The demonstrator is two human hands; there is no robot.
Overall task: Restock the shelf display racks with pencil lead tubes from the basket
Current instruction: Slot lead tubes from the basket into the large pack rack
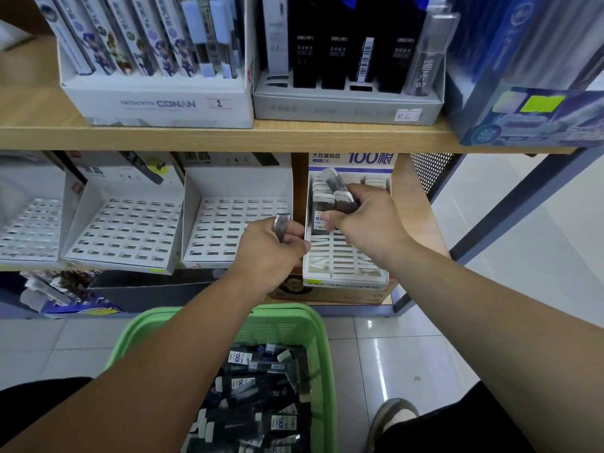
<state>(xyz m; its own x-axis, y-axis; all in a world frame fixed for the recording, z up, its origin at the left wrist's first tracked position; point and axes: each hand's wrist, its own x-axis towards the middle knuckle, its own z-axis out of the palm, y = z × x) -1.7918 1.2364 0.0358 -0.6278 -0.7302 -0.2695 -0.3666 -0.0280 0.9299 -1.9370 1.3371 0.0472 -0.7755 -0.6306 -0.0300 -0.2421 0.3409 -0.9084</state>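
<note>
Currently one lead tube is pinched by the left hand and a bundle of tubes is gripped by the right hand above the slotted rack, seemingly staged for quick insertion.

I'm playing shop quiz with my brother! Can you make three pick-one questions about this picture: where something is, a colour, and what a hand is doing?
1. Where is the basket?
A. Low down, below the wooden shelf
B. On top of that shelf
C. Hanging from the right hand

2. What colour is the basket?
A. Red
B. Green
C. Yellow

3. What is the left hand doing?
A. Lying flat and empty
B. Gripping a lead tube
C. Reaching into the basket

Answers:
1 A, the basket sits at the bottom of the picture, under the shelves.
2 B, its rim and mesh walls are green.
3 B, the fingers are curled round one tube in front of the racks.
</note>
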